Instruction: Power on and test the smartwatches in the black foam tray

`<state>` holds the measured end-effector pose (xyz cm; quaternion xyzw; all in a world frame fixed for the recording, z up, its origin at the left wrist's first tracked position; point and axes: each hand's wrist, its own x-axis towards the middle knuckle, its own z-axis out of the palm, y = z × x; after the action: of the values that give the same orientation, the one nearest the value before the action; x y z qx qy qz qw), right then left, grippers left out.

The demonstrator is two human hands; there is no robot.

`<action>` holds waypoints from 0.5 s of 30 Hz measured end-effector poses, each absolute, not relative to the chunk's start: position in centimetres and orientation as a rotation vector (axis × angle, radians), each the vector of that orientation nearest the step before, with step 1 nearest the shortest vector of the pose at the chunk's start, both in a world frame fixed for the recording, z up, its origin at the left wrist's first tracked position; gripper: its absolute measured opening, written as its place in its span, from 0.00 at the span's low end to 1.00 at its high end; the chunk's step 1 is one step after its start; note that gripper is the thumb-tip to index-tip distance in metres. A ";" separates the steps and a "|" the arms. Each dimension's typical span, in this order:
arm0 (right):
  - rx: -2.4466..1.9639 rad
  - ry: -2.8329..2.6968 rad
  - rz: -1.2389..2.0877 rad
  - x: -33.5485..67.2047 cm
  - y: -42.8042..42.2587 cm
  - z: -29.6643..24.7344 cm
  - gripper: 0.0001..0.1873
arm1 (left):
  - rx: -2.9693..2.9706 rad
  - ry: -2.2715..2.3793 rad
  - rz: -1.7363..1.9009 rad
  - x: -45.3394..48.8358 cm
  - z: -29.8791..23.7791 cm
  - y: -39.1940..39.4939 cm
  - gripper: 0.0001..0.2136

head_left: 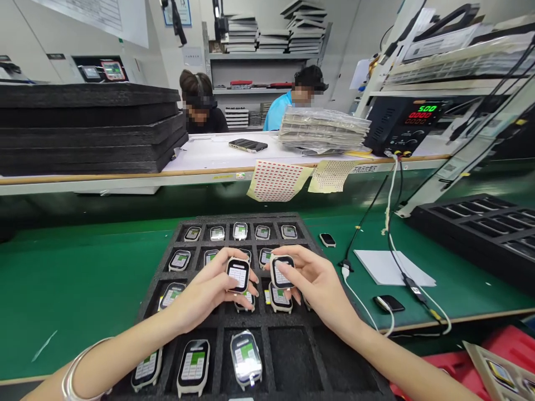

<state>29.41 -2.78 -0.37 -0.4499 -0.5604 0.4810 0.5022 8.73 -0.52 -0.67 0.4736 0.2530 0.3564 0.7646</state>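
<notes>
My left hand grips a smartwatch case without a strap, thumb on its lit screen. A second smartwatch case, also lit with a white grid, sits in my right hand, whose thumb lies across the screen. Both are held apart from each other, over a black foam tray with rows of square pockets. Many pockets hold similar pale-framed watches, such as one watch with a green and white screen. Under my hands, some watches are partly hidden. Two front-right pockets show bare foam.
Right of the tray lie a small watch, white paper, cables and a black charging pad. Another foam tray stands farther right. Stacked black foam and a power supply occupy the shelf. Two people sit beyond.
</notes>
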 end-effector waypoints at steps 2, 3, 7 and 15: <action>-1.086 -1.361 1.135 29.6 -2.8 -0.4 0.12 | 1.127 0.562 0.801 8.8 -0.8 -0.7 0.09; -1.081 -1.369 1.131 29.7 -2.8 -0.5 0.12 | 1.170 0.568 0.808 8.9 -0.8 -0.7 0.08; -1.049 -1.412 1.145 30.0 -3.0 -0.6 0.13 | 1.292 0.585 0.833 9.0 -0.8 -0.7 0.08; -0.993 -1.410 1.165 29.7 -3.4 -0.4 0.13 | 1.243 0.547 0.865 8.8 -1.0 -0.7 0.10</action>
<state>29.69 -3.44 -0.45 -0.4117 -0.5843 0.4830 0.5058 8.84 -0.74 -0.96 0.5564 0.2450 0.3873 0.6931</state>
